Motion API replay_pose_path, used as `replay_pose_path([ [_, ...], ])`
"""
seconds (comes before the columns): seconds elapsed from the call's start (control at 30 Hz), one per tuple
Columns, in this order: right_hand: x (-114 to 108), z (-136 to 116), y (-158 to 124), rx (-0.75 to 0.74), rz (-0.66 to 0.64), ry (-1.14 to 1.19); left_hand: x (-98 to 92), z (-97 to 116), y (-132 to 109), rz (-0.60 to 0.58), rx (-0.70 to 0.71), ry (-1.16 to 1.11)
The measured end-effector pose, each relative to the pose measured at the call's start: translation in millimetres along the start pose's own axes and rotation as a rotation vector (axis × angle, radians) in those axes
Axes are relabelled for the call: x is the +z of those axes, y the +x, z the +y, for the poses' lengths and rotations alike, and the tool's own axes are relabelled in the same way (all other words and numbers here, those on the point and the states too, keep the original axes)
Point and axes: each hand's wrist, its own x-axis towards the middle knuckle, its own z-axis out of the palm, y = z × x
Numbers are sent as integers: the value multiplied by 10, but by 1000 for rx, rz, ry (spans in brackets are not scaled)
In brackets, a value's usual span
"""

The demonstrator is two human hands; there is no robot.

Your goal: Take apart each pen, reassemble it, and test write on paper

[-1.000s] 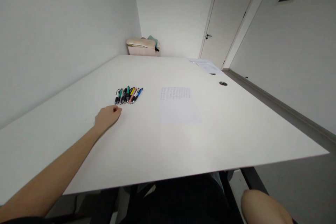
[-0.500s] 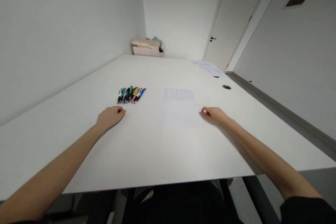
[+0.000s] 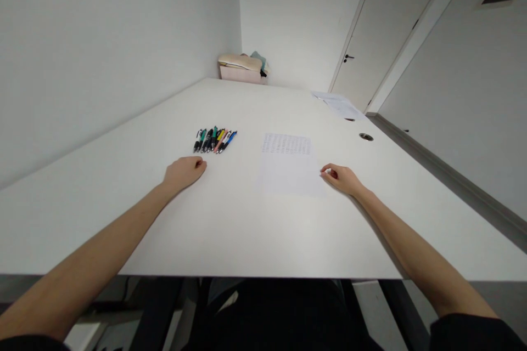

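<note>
My left hand (image 3: 185, 171) rests loosely curled on the white table (image 3: 230, 230), its fingers folded with nothing visible in them. Just beyond it lies a row of several click pens (image 3: 214, 140), side by side and slanted, with black, green, yellow, pink, white and blue barrels. My right hand (image 3: 338, 178) lies at the right edge of a white sheet of paper (image 3: 288, 173); its thumb and fingers are bent into a closed ring, holding nothing that shows. Small printed rows cover the upper part of the sheet.
More papers (image 3: 338, 104) lie at the table's far right, near a round cable hole (image 3: 366, 136). A pink box (image 3: 240, 74) with cloth items on top stands beyond the far edge. Walls flank the table, and a door (image 3: 387, 27) is at the back right.
The view has swung slightly left, so everything appears shifted to the right. Both hands stay where they were relative to the pens and the paper.
</note>
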Motion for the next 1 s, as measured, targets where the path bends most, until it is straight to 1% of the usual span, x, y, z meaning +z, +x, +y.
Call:
replay_pose_path([
  [0.07, 14, 13, 1, 2, -1, -2, 18, 74, -25, 37, 32, 15],
  [0.13, 27, 24, 1, 5, 0, -1, 40, 173, -46, 61, 100, 28],
  [0.27, 44, 23, 2, 6, 9, 21, 84, 457, -68, 116, 215, 22],
  [0.4, 52, -30, 9, -14, -4, 20, 108, 791, -64, 140, 363, -13],
  [0.5, 55, -83, 6, -40, -20, -8, 109, 959, -91, 125, 451, -41],
  [0.6, 61, -115, -10, -65, -7, 21, 105, 1018, -167, 87, 525, -59],
  [0.7, 77, -121, -31, -31, 70, 126, 102, 1016, -238, 53, 588, -72],
  [0.77, 88, -119, -42, -9, 98, 168, 101, 1012, -255, 46, 601, -80],
  [1.0, 95, -134, -43, -57, -2, 50, 100, 1014, -238, 57, 613, -87],
])
